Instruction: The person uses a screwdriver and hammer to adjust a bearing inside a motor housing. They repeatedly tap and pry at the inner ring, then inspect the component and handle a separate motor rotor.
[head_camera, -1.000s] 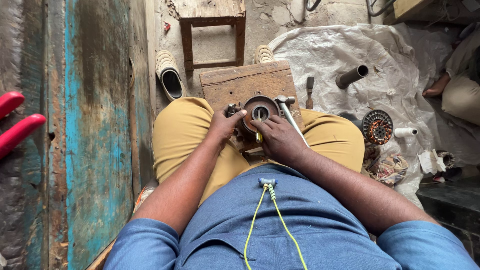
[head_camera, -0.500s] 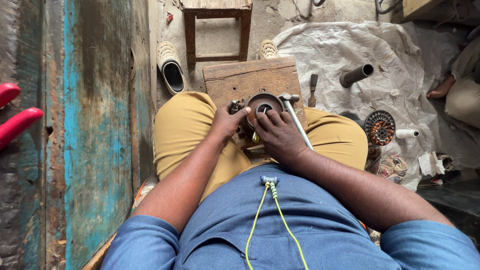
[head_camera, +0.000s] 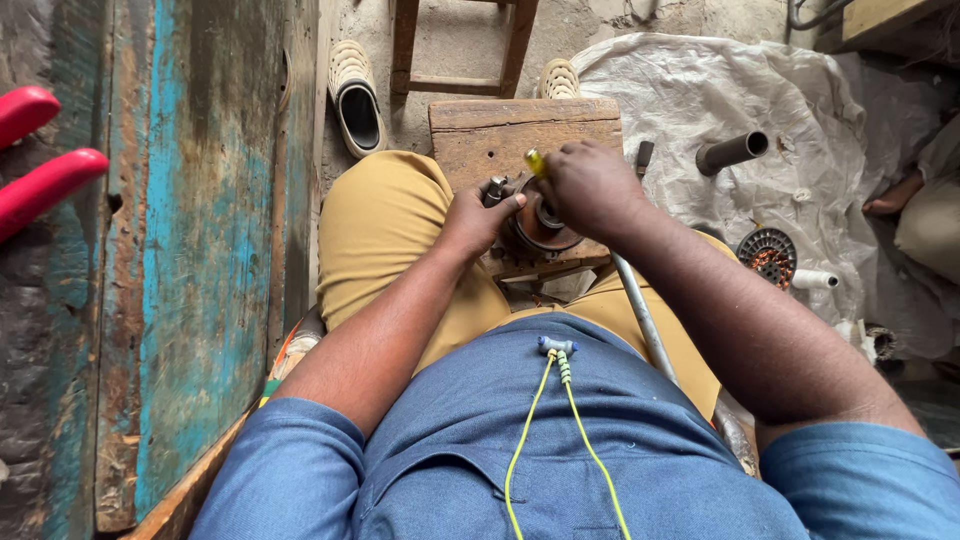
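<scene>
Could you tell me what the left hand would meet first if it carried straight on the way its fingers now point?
The left hand points up and right, fingertips already on the round metal part on the wooden block. It would press into that part first; just beyond is the right hand, though depth is unclear.

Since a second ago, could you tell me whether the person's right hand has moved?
Yes. The right hand has shifted from the near side of the round metal part to its far side, over the wooden block.

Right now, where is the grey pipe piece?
In the head view, the grey pipe piece lies on the white sheet on the floor, to the right of the wooden block and the right hand.
</scene>
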